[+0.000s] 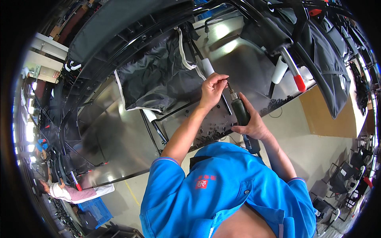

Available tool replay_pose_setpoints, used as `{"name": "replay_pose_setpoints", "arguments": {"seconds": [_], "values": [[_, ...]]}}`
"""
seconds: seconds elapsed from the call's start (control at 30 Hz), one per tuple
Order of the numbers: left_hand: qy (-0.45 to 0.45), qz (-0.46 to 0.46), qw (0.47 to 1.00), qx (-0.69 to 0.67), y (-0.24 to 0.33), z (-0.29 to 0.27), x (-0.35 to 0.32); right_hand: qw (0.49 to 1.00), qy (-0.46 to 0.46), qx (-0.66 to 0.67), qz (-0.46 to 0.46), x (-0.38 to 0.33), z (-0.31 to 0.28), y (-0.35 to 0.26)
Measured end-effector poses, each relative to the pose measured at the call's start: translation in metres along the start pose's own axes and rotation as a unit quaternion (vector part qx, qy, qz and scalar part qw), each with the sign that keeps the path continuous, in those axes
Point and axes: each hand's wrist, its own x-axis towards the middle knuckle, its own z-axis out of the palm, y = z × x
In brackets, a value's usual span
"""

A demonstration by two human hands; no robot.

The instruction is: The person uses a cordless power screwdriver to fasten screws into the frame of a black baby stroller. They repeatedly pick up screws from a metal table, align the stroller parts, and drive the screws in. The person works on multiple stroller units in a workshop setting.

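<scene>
My right hand (256, 125) is wrapped round a dark inline electric screwdriver (239, 111) with a blue rear end. Its bit (230, 87) points away from me, up to the fingers of my left hand (214, 88). Those fingers are pinched together at the bit's tip, and whatever is between them is too small to make out. Just beyond the left hand, a white sleeve (207, 67) sits on a thin black rod. Many small dark pieces (204, 133) lie scattered along the near edge of the shiny metal table (115, 135).
Black fabric with white edging (158, 75) spreads over the table, under a large curved black frame (131, 43). At the right, a metal tube with a red tip (299, 83) overhangs the edge near a cardboard sheet (329, 113). Another person (85, 193) stands at the far left, beside a blue crate (95, 212).
</scene>
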Motion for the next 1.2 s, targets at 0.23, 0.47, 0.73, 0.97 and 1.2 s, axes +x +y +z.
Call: {"name": "replay_pose_setpoints", "arguments": {"seconds": [0.23, 0.47, 0.73, 0.97, 1.2], "values": [[-0.044, 0.054, 0.998, 0.007, 0.004, -0.014, 0.025, 0.976, -0.004, 0.172, 0.137, 0.028, 0.006, -0.001], [0.18, -0.214, 0.929, -0.242, -0.038, -0.042, 0.103, 0.989, 0.068, 0.132, 0.005, 0.071, 0.012, 0.007], [0.262, -0.157, 0.751, -0.585, -0.116, -0.081, 0.183, 0.987, 0.035, 0.15, 0.043, 0.075, 0.011, 0.02], [0.165, -0.154, 0.829, -0.512, -0.097, -0.085, 0.167, 0.984, 0.06, 0.158, 0.056, 0.083, 0.008, 0.026], [0.239, -0.182, 0.869, -0.394, -0.121, -0.098, 0.172, 0.98, 0.073, 0.176, 0.058, 0.09, 0.011, 0.012]]}}
